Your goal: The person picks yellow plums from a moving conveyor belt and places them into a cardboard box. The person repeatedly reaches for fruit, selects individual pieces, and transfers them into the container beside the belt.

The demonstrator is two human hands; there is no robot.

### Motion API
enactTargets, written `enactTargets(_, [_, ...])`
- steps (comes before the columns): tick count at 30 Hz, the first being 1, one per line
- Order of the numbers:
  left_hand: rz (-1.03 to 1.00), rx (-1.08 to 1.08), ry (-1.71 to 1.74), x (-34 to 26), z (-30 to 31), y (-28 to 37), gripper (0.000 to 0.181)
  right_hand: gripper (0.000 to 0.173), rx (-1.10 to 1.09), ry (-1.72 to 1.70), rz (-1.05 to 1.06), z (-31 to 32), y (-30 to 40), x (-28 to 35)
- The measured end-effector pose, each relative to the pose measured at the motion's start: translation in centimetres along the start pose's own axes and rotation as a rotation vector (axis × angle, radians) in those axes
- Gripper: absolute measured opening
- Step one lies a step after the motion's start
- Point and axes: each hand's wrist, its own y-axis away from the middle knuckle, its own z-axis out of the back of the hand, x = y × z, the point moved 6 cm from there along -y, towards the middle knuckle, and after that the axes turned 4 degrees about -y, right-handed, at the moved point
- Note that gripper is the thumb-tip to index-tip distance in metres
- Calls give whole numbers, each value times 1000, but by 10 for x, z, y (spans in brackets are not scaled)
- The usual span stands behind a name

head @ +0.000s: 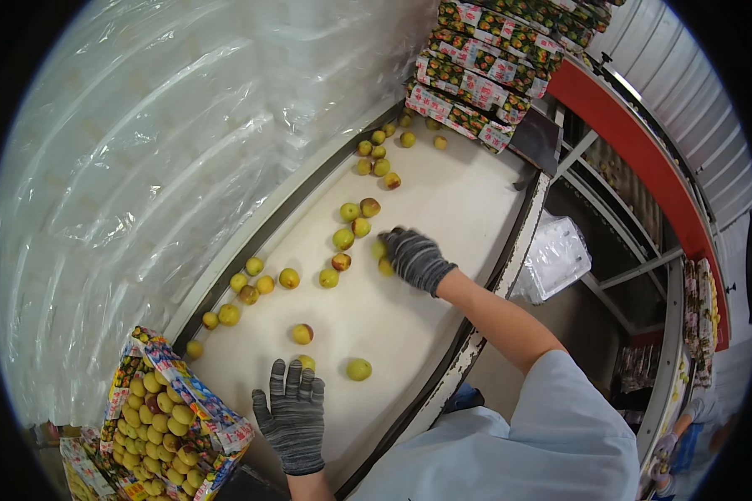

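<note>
Jujubes, yellow-green with brown patches, lie scattered over a white conveyor belt (401, 325). My right hand (417, 260), in a grey striped knit glove, is over the belt's middle with fingers curled beside two jujubes (385, 267); whether it grips them is hidden. A matching glove covers my left hand (292, 413), spread palm down at the near end of the belt. Just past its fingertips sits a partly covered jujube (307, 361). Another jujube (302, 334) is a little farther off, and a greener jujube (359, 369) lies to the right.
A printed carton (229, 432) full of jujubes stands at lower left. Stacked printed cartons (470, 81) rise at the belt's far end. Plastic-wrapped stacks (163, 156) line the left side. Right of the belt's chipped rail (520, 250) are a wrapped white tray (554, 260) and a co-worker's gloved hands (664, 448).
</note>
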Motion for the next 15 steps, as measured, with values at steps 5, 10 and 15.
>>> enactTargets(5, [28, 74, -37, 7, -1, 0, 58, 31, -19, -346, 293, -8, 27, 57])
enactTargets(10, [62, 51, -36, 14, -2, 1, 57, 35, -327, -434, 111, 15, -13, 42])
enactTargets(15, [45, 103, -63, 12, 1, -1, 55, 49, -406, -313, -107, 8, -62, -7])
